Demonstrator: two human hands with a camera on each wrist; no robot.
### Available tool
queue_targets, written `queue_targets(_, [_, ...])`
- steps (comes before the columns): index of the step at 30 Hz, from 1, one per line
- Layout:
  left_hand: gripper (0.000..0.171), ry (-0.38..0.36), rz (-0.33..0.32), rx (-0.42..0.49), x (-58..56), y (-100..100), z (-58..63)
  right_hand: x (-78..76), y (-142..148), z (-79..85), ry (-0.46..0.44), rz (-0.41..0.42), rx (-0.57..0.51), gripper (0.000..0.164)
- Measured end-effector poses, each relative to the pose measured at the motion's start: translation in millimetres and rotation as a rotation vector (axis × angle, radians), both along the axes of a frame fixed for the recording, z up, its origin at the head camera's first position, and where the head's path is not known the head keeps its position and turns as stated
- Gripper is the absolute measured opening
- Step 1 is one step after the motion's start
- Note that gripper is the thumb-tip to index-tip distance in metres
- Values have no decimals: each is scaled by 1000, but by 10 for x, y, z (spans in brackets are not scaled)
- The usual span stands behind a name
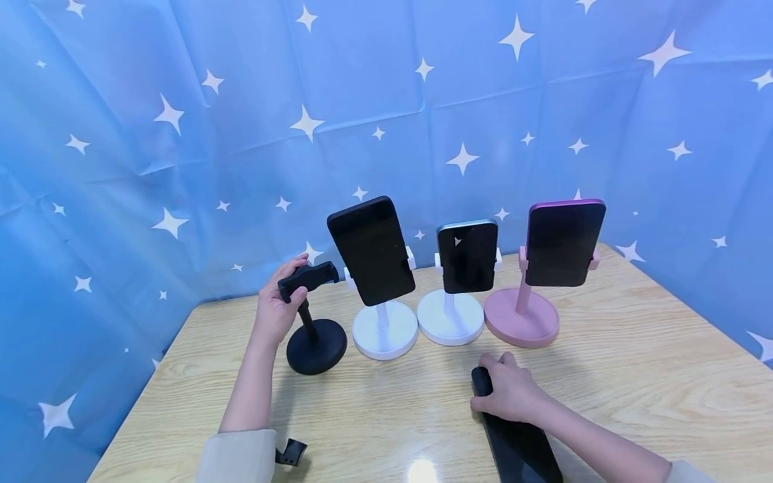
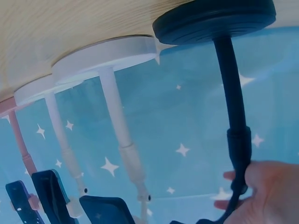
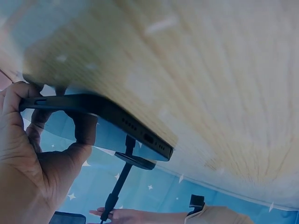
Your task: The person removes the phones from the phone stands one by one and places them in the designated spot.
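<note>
My left hand (image 1: pixel 278 305) holds the clamp head of a black phone stand (image 1: pixel 317 350), whose round base sits at the left end of a row of stands. The clamp has no phone in it. In the left wrist view, the fingers curl behind the black stand (image 2: pixel 231 88) near the top of its pole. My right hand (image 1: pixel 513 394) grips a black phone (image 1: pixel 521 448) by its edges in front of the row. The right wrist view shows the port end of that phone (image 3: pixel 138 128), with the fingers and thumb around its other part.
Two white stands hold a black phone (image 1: pixel 374 251) and a smaller blue-edged phone (image 1: pixel 468 258). The pink stand (image 1: pixel 522 318) holds a purple-edged phone (image 1: pixel 564 245). All stand on a wooden table (image 1: pixel 386 409) before a blue star-patterned curtain (image 1: pixel 386 100).
</note>
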State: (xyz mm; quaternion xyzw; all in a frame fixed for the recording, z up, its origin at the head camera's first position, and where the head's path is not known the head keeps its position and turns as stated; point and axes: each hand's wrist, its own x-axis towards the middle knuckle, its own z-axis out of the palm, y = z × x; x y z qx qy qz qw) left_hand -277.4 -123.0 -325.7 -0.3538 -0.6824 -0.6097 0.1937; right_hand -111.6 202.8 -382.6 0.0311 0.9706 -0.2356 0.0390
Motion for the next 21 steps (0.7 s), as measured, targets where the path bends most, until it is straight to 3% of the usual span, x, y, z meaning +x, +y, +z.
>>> queue_targets(5, [76, -57, -45, -27, -23, -76, -11, -10, -2, -5, -1, -3, 26, 64])
queue_targets(8, [83, -81, -72, -24, -30, -99, -14, -16, -2, -17, 10, 0, 58, 66])
queue_targets(10, [82, -94, -100, -6, -31, -103, -14, -15, -7, -19, 18, 4, 81, 65])
queue_targets(17, [54, -168, -354, 192, -51, -105, -52, -15, -27, -22, 8, -8, 122, 64])
queue_targets(21, [48, -192, -415, 215, -60, -123, -55, -18, -34, -21, 1, -10, 130, 66])
